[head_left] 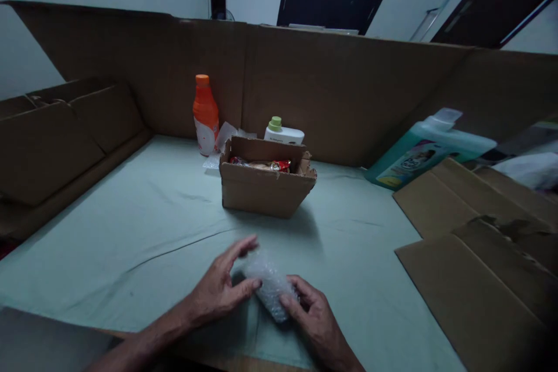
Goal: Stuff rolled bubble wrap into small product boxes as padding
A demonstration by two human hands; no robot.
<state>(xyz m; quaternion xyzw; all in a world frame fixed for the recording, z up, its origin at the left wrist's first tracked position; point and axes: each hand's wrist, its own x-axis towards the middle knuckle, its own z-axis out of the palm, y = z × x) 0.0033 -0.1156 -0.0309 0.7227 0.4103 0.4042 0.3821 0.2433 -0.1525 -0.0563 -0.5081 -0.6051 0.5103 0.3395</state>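
A small bundle of bubble wrap [271, 286] is held low over the front of the cloth-covered table. My right hand [314, 315] pinches its right end between thumb and fingers. On the other side, my left hand [224, 286] has its fingers spread, the thumb at the near left edge of the bundle and the fingers raised above it. What the wrap encloses, if anything, cannot be made out. Beyond the hands stands an uncovered cardboard box [261, 189] with packets in red and clear wrapping [279, 166] inside.
Behind the box are an orange bottle [204, 116], more bubble wrap [213, 161] and a white bottle with a green cap [284, 135]. A teal liquid jug [425, 148] leans at the right, near cardboard flaps [475, 279]. Cardboard walls [349, 87] surround the table.
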